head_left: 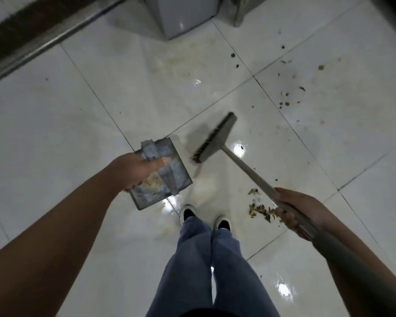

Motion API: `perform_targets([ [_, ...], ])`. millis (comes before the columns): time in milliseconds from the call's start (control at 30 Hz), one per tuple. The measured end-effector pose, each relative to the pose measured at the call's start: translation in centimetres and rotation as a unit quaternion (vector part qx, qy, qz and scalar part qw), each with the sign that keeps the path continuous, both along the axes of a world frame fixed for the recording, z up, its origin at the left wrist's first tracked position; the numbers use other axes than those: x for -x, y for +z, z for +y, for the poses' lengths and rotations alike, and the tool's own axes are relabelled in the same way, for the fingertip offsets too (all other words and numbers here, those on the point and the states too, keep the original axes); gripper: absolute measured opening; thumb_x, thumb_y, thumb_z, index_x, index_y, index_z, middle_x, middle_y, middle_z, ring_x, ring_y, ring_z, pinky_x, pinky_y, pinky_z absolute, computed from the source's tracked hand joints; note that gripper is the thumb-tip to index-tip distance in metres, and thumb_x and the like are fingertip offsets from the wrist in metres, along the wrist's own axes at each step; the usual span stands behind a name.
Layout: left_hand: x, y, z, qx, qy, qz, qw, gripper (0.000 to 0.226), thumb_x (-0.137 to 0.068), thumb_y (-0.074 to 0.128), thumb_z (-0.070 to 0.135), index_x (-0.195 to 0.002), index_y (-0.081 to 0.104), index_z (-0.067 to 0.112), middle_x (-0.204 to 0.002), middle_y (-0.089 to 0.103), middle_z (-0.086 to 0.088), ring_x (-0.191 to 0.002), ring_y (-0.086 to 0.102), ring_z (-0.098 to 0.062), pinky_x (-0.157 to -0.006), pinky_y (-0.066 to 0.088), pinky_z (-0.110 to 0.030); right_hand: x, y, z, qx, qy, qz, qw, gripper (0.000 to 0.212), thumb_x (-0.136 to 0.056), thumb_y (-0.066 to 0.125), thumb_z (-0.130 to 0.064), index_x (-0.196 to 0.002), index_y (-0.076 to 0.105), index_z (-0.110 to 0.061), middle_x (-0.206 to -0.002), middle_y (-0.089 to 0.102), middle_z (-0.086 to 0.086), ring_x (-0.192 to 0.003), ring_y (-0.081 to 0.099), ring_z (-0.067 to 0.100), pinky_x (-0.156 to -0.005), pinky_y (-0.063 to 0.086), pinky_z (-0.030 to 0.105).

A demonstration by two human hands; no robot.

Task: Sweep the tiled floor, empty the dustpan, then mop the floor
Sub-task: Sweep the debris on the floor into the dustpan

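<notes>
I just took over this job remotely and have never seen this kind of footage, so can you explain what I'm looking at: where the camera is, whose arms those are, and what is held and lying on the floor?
There is no machine here. One wide-angle camera sits on a person's head and looks down, so the two arms, the jeans and the shoes are theirs.

The left hand grips a grey metal dustpan, which has some yellowish scraps in it. I cannot tell whether it touches the floor. The right hand has its fingers curled round the long handle of a broom, whose brush head is out in front of the shoes.

The white tiled floor is glossy. A small pile of leafy debris lies beside the right hand, and loose dark crumbs are scattered further away at upper right. A grey cabinet corner stands at the top.
</notes>
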State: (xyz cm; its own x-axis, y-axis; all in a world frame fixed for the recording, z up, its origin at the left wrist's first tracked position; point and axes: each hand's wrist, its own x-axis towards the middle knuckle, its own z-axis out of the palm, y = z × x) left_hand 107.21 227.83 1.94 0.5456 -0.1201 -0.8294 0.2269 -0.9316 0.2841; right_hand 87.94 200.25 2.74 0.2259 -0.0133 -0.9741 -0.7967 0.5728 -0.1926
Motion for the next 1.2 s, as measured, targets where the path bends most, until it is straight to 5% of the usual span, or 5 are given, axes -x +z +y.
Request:
perform_targets([
  [267, 0.1, 2.6, 3.6, -0.040, 0.038, -0.079, 0.995, 0.070, -0.073, 0.052, 0.073, -0.037, 0.042, 0.014, -0.035, 0.038, -0.005, -0.033, 0.038, -0.015, -0.044, 0.035, -0.019, -10.0, 1.3, 4.5, 0.002, 0.158, -0.124, 0.980, 0.025, -0.094, 0.053, -0.013, -0.071, 0.042, -0.014, -0.059, 0.034, 0.010, -0.025, 0.035, 0.006, -0.028, 0.029, 0.009],
  [367, -1.0, 2.2, 5.2, -0.039, 0.081, -0.053, 0.995, 0.077, -0.067, 0.055, 0.075, -0.060, 0.064, -0.001, -0.051, 0.053, -0.019, -0.044, 0.046, -0.018, -0.048, 0.039, -0.020, -14.0, 0.1, 7.0, -0.001, 0.163, -0.149, 0.975, 0.031, -0.093, 0.052, -0.009, -0.065, 0.040, -0.014, -0.057, 0.034, 0.009, -0.025, 0.036, 0.006, -0.028, 0.031, 0.010],
  [500, -4.1, 1.5, 7.8, -0.046, 0.084, -0.070, 0.993, 0.068, -0.062, 0.053, 0.078, -0.050, 0.053, 0.011, -0.032, 0.043, 0.003, -0.031, 0.038, -0.010, -0.046, 0.033, -0.021, -20.0, -2.2, 10.8, 0.012, 0.196, -0.147, 0.969, 0.034, -0.093, 0.049, -0.001, -0.062, 0.040, -0.012, -0.058, 0.033, 0.009, -0.022, 0.035, 0.008, -0.029, 0.031, 0.009],
  [867, -13.7, -0.2, 13.1, 0.021, 0.180, 0.045, 0.982, 0.062, -0.073, 0.058, 0.067, -0.044, 0.042, 0.015, -0.028, 0.037, 0.004, -0.026, 0.031, -0.010, -0.043, 0.030, -0.020, -35.5, -5.7, 21.4, -0.030, 0.307, -0.079, 0.948, 0.029, -0.097, 0.045, -0.009, -0.068, 0.040, -0.011, -0.039, 0.040, 0.004, -0.022, 0.038, 0.006, -0.028, 0.035, 0.011],
  [1200, -16.7, -2.4, 13.0, -0.040, 0.148, 0.015, 0.988, 0.062, -0.075, 0.054, 0.068, -0.047, 0.041, 0.015, -0.026, 0.038, 0.007, -0.026, 0.036, -0.007, -0.043, 0.033, -0.020, -36.3, -8.3, 14.3, -0.060, 0.137, 0.001, 0.989, 0.028, -0.098, 0.045, -0.018, -0.070, 0.042, -0.013, -0.035, 0.043, 0.000, -0.024, 0.041, 0.002, -0.028, 0.036, 0.009],
])
